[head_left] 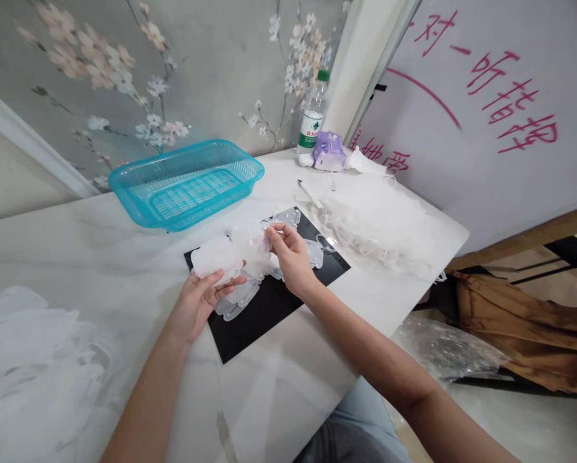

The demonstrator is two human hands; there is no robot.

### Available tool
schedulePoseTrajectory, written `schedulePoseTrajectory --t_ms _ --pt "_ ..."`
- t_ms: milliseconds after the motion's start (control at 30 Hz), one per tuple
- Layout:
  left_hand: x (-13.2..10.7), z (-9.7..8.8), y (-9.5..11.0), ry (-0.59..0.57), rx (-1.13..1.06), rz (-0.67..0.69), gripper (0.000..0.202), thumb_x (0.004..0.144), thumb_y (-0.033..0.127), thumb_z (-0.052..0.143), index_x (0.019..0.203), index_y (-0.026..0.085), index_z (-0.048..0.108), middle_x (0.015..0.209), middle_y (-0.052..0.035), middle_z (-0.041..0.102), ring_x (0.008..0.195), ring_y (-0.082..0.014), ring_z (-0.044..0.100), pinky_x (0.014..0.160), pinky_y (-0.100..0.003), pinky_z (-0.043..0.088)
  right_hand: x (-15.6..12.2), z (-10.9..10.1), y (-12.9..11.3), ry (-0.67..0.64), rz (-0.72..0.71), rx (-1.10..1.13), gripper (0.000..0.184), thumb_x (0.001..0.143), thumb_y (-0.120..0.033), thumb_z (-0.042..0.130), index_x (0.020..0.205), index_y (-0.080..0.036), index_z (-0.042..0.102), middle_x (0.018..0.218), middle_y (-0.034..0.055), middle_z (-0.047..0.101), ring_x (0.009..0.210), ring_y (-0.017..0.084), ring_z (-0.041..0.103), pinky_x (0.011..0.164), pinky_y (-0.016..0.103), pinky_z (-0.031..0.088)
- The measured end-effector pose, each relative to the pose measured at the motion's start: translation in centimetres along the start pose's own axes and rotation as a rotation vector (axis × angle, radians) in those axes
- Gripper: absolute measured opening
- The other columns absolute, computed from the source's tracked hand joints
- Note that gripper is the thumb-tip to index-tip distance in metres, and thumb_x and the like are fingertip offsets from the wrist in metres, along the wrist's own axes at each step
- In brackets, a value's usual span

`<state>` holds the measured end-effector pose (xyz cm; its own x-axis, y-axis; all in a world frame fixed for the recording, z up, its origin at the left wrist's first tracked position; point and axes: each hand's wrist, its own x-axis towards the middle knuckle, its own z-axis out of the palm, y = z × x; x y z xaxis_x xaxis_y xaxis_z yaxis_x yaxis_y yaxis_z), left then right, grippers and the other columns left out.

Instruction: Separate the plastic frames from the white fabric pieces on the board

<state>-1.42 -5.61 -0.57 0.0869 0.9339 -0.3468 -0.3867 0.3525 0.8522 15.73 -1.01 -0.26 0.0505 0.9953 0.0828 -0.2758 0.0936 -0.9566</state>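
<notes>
- Left hand [196, 302]: closed on a white stack [215, 256] of thin pieces.
- Right hand [292, 258]: apart from the left, fingertips pinching a translucent piece [252, 249] just beside the stack.
- Below both hands: black sheet [243, 335] on the bench [279, 392], more filmy pieces [239, 306] on it.
- Beyond left hand: blue basket [206, 209].
- Beyond right hand, rightward: pen [310, 193], pale heap [394, 215].

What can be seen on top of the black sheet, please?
Flat translucent pieces lie on the black sheet. Above it, the left hand and right hand hold white pieces, hiding part of the sheet; what lies beneath cannot be seen.
</notes>
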Motion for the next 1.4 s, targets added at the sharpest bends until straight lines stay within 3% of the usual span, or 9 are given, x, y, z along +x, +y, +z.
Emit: schedulePoseTrajectory --t_ms 133,233,433,500,733,867,1000,1167,1400 --pt "0.0 0.2 0.1 0.013 -0.009 0.002 0.052 0.074 0.023 0.073 0.125 0.017 0.061 0.105 -0.0099 0.074 0.082 -0.0211 0.073 0.062 -0.019 0.057 0.0 0.1 -0.1 -0.022 0.113 0.067 0.031 0.074 -0.049 0.065 0.078 -0.021 0.052 0.061 -0.0064 0.05 0.054 0.007 0.048 0.057 0.021 0.043" --pt "0.0 0.2 0.1 0.019 -0.007 0.009 0.054 0.072 0.025 0.075 0.124 0.019 0.062 0.103 -0.0085 0.074 0.082 -0.0214 0.073 0.062 -0.019 0.057 -0.2 0.0 -0.4 -0.033 0.054 0.023 0.028 0.08 -0.049 0.06 0.083 -0.022 0.051 0.062 -0.0058 0.054 0.057 0.009 0.053 0.06 0.023 0.047" --pt "0.1 0.1 -0.2 0.057 -0.044 0.049 0.044 0.07 0.047 0.076 0.101 0.016 0.071 0.097 -0.0069 0.075 0.081 -0.0231 0.072 0.066 -0.026 0.059 -1.8 0.3 -1.3 -0.608 -0.308 -0.336 0.018 0.091 -0.034 0.051 0.1 -0.021 0.058 0.108 0.0075 0.068 0.108 0.018 0.064 0.096 0.035 0.05" --pt "0.2 0.0 -0.3 0.062 -0.045 0.06 0.045 0.068 0.048 0.077 0.1 0.017 0.071 0.097 -0.0061 0.075 0.082 -0.0229 0.072 0.067 -0.026 0.06 -2.2 0.4 -1.2 -0.664 -0.3 -0.362 0.024 0.094 -0.032 0.047 0.114 -0.02 0.053 0.119 0.0097 0.066 0.117 0.019 0.061 0.1 0.037 0.049" --pt "-0.2 -0.2 -0.3 -0.02 0.136 0.06 0.065 0.063 0.034 0.084 0.123 0.021 0.064 0.113 -0.0079 0.071 0.092 -0.0254 0.071 0.076 -0.026 0.058 -1.6 -0.1 -0.9 -0.517 -0.312 -0.327 0.044 0.096 -0.03 0.044 0.136 -0.024 0.028 0.132 0.0122 0.059 0.122 0.019 0.058 0.102 0.043 0.048" --pt "-0.3 -0.1 -0.4 -0.04 0.164 0.098 0.073 0.06 0.028 0.086 0.128 0.023 0.061 0.114 -0.0078 0.071 0.096 -0.026 0.07 0.086 -0.028 0.056 -0.9 -0.6 -0.6 -0.407 -0.382 -0.547 0.044 0.093 -0.021 0.044 0.135 -0.02 0.031 0.136 0.0147 0.055 0.129 0.021 0.052 0.109 0.045 0.04" --pt "-0.4 0.0 -0.3 -0.034 0.162 0.086 0.074 0.06 0.028 0.086 0.129 0.021 0.06 0.111 -0.0103 0.072 0.093 -0.0259 0.071 0.082 -0.026 0.056 -0.2 -0.9 0.2 -0.331 -0.245 -0.906 0.059 0.085 -0.014 0.05 0.14 -0.009 0.03 0.14 0.0218 0.048 0.135 0.028 0.043 0.107 0.049 0.039" --pt "-0.5 -0.1 -0.1 -0.028 0.159 0.065 0.073 0.059 0.026 0.085 0.127 0.018 0.06 0.107 -0.012 0.073 0.088 -0.0264 0.072 0.072 -0.025 0.057 0.3 -1.1 0.3 -0.371 -0.189 -1.127 0.024 0.087 -0.02 0.053 0.109 -0.014 0.06 0.115 0.0137 0.066 0.114 0.028 0.056 0.098 0.044 0.044" --pt "-0.4 -0.1 -0.1 -0.021 0.116 0.054 0.073 0.058 0.023 0.085 0.127 0.02 0.06 0.104 -0.0084 0.074 0.085 -0.0223 0.072 0.065 -0.018 0.055 0.3 -1.3 0.4 -0.139 -0.291 -0.97 0.014 0.08 -0.009 0.049 0.083 -0.019 0.058 0.086 0.0058 0.065 0.09 0.022 0.057 0.083 0.037 0.048"
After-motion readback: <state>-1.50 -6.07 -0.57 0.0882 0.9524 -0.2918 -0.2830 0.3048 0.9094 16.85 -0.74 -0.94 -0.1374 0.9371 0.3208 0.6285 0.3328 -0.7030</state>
